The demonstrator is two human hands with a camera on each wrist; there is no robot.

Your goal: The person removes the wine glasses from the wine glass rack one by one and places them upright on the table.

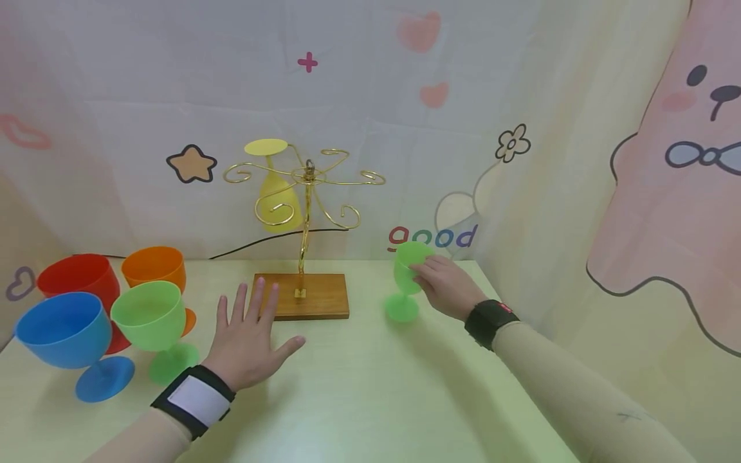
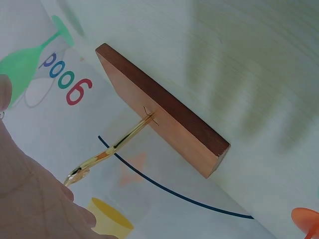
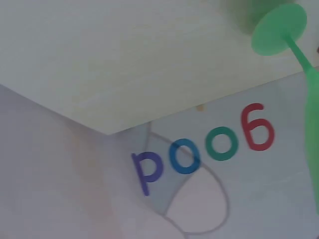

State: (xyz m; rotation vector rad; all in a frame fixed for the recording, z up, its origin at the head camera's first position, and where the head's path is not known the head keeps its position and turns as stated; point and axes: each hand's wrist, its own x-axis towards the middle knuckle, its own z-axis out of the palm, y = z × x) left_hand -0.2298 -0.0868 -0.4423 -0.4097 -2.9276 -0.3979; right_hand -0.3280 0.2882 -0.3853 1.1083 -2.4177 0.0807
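Note:
My right hand [image 1: 449, 286] grips the bowl of a light green plastic goblet [image 1: 404, 273], upright at the table's right side. Whether its foot touches the table I cannot tell. In the right wrist view its round foot [image 3: 279, 30] and thin stem show, while the hand is out of sight. My left hand [image 1: 247, 344] hovers palm down with fingers spread, holding nothing, before the wooden base [image 1: 324, 296] of a gold wire glass rack [image 1: 307, 212]. A yellow goblet [image 1: 280, 199] hangs upside down from the rack's left side.
Several goblets stand upright at the left: red [image 1: 81, 276], orange [image 1: 155, 265], blue [image 1: 66, 331] and another light green one [image 1: 152, 318]. A printed curtain [image 1: 370, 71] hangs behind the table [image 1: 359, 392] and along its right side.

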